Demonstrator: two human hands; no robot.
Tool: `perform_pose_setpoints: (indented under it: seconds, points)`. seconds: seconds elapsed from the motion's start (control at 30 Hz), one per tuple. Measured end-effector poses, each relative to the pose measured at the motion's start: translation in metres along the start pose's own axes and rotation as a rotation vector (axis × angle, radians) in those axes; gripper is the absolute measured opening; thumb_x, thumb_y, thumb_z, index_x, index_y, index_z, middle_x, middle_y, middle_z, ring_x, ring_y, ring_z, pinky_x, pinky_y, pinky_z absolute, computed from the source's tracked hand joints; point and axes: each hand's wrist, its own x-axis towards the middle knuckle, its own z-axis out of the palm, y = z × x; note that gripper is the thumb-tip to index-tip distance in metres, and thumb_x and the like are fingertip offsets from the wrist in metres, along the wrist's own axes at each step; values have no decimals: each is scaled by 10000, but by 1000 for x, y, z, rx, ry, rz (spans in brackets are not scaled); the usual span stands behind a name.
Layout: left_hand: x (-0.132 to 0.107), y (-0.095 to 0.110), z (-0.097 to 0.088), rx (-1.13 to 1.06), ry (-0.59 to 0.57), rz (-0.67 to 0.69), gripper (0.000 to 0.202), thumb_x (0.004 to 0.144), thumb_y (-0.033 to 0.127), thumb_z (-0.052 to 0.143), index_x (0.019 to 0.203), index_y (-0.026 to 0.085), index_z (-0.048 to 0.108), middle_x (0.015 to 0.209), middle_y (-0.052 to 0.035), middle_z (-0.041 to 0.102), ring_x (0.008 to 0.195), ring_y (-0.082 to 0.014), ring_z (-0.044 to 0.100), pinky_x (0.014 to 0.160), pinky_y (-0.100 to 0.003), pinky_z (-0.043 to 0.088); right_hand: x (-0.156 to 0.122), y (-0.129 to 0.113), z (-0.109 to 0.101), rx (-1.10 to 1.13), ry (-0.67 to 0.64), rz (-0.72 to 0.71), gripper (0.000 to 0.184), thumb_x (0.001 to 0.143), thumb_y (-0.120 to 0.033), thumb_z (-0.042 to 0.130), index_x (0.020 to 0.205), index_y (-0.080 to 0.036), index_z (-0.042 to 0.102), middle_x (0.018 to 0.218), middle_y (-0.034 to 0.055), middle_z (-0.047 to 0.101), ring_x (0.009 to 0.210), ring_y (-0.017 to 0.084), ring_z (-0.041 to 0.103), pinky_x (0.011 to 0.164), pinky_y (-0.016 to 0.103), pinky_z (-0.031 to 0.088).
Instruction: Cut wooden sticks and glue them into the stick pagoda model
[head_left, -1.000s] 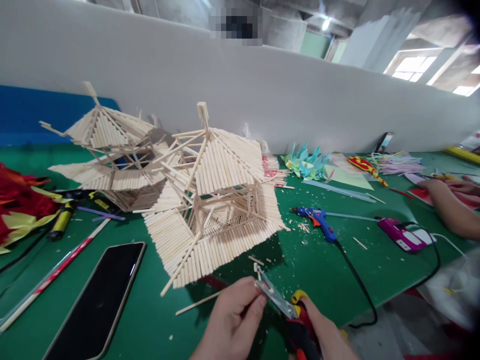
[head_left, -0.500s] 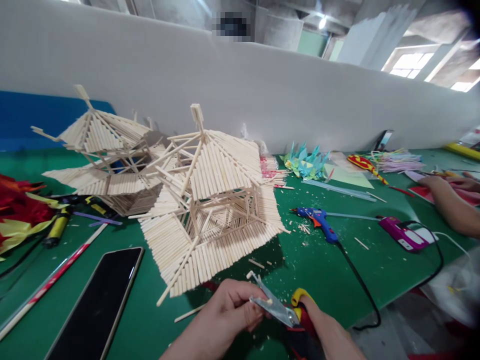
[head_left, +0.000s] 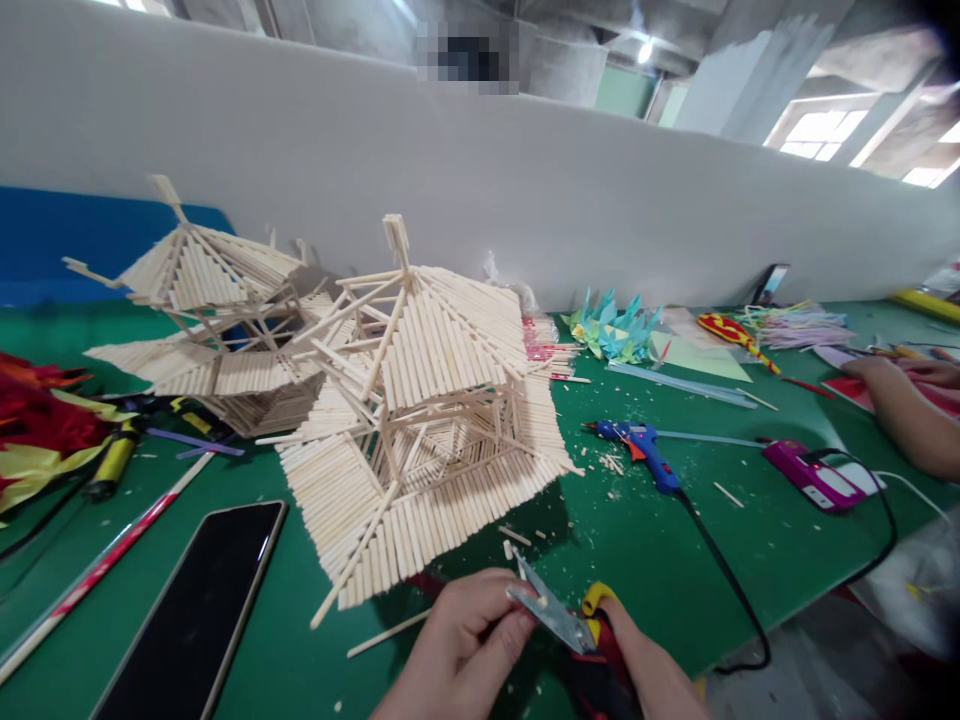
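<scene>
on table (head_left: 660, 560): two wooden pavilions (head_left: 427, 400) (head_left: 202, 320); left hand (head_left: 465, 640) pinches stick (head_left: 509, 549), right hand (head_left: 645, 670) grips snips (head_left: 555, 620).

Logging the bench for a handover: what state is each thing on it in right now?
cutters, gripped in right hand, blades at short stick
short stick, pinched by left hand
phone, lying flat, screen dark
glue gun, lying on its side, cord attached
near pavilion, standing on green mat
far pavilion, standing behind it
</scene>
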Motion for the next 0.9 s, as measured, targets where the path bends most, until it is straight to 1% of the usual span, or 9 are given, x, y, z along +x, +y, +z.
perform_pose_setpoints:
  seconds: [0.1,0.17,0.23,0.3,0.43,0.57,0.63,0.77,0.9]
  points:
    - [1,-4,-4,-267,-94,-182,253,763,354,545,712,152,688,624,-17,558,571,-106,421,532,-212,293,-3,1,-3,24,11,-21,627,567,-258,579,1164,-163,411,923,73,658,851,208,611,716,245,432]
    - [1,-8,-6,-388,-130,-286,254,727,368,588,703,138,693,572,2,509,533,-87,355,492,-206,236,-4,3,-5,24,0,-50,641,572,-288,585,1171,-150,404,891,72,659,838,210,610,720,251,432]
    - [2,-11,-6,-446,-142,-337,281,701,392,607,680,124,687,522,19,451,499,-76,309,469,-206,193,-3,5,-6,22,-26,-64,598,585,-279,576,1153,-171,424,818,41,669,796,200,619,693,238,433]
    - [2,-12,-4,-489,-143,-352,314,686,431,607,655,126,674,500,31,417,471,-68,283,461,-208,180,-1,7,-6,1,-45,-54,508,610,-247,549,1109,-195,468,784,23,677,775,191,626,666,221,431]
    - [2,-10,-1,-511,-142,-344,301,698,427,604,702,134,673,549,28,436,485,-66,271,467,-211,171,2,15,-3,-54,-54,-49,442,667,-200,470,1105,-144,503,844,82,689,776,212,638,666,241,439]
    - [0,-11,-1,-487,-149,-341,278,732,391,586,704,125,664,573,25,440,523,-74,289,481,-212,169,2,18,2,-41,-31,-57,432,643,-194,499,1075,-202,523,803,34,697,763,198,642,659,226,439]
    - [-1,-13,-1,-495,-151,-363,284,735,389,581,667,121,646,542,31,422,506,-72,281,479,-215,164,-1,15,1,-29,-25,-79,409,634,-216,512,1042,-189,528,775,33,692,746,199,639,635,224,441]
    - [-2,-18,0,-508,-129,-397,305,702,413,606,641,115,634,488,46,387,481,-70,281,476,-221,168,-8,10,-15,-6,24,-175,306,660,-233,473,947,-136,515,737,60,661,664,181,611,588,227,438]
    - [-2,-17,0,-502,-46,-436,284,694,406,621,698,123,645,514,47,406,505,-67,309,486,-214,180,-7,22,-34,-50,178,-115,235,737,-202,383,942,-188,497,787,49,654,719,173,615,635,239,453]
